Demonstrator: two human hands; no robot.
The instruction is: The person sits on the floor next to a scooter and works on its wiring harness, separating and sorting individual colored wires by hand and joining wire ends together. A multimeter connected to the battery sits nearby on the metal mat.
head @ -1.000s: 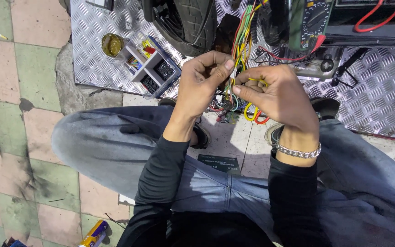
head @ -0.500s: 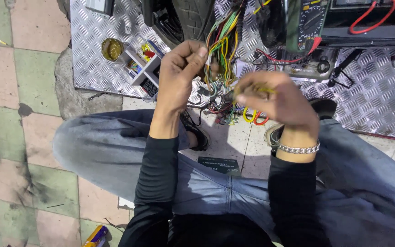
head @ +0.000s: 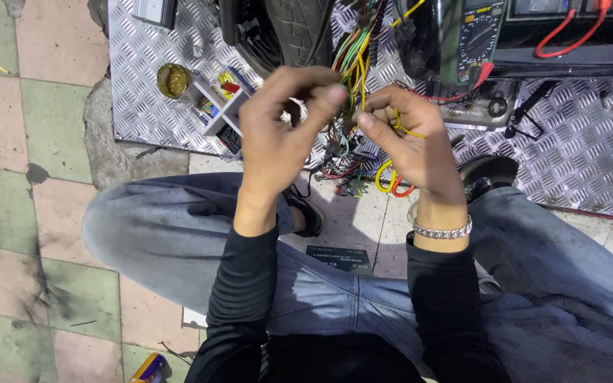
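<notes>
A bundle of coloured wires (head: 352, 60), green, yellow, orange and red, hangs down from a vehicle above the metal plate. My left hand (head: 282, 135) is raised in front of it, thumb and fingers pinched on something small and pale that I cannot make out. My right hand (head: 409, 138), with a silver bracelet at the wrist, pinches a thin yellow wire next to the bundle. The two hands are a few centimetres apart. More wire ends and connectors (head: 352, 170) hang loose below the hands.
A tyre (head: 296, 28) stands on the ridged metal plate (head: 590, 149). A multimeter (head: 473, 35) with red leads lies at the right, a small round tin (head: 174, 79) and a tray of small parts (head: 221, 99) at the left. A dark card (head: 338, 259) lies between my knees.
My left hand moved away to the left along the wires, then came back toward the right hand. My right hand shifted slightly up and took a yellow wire.
</notes>
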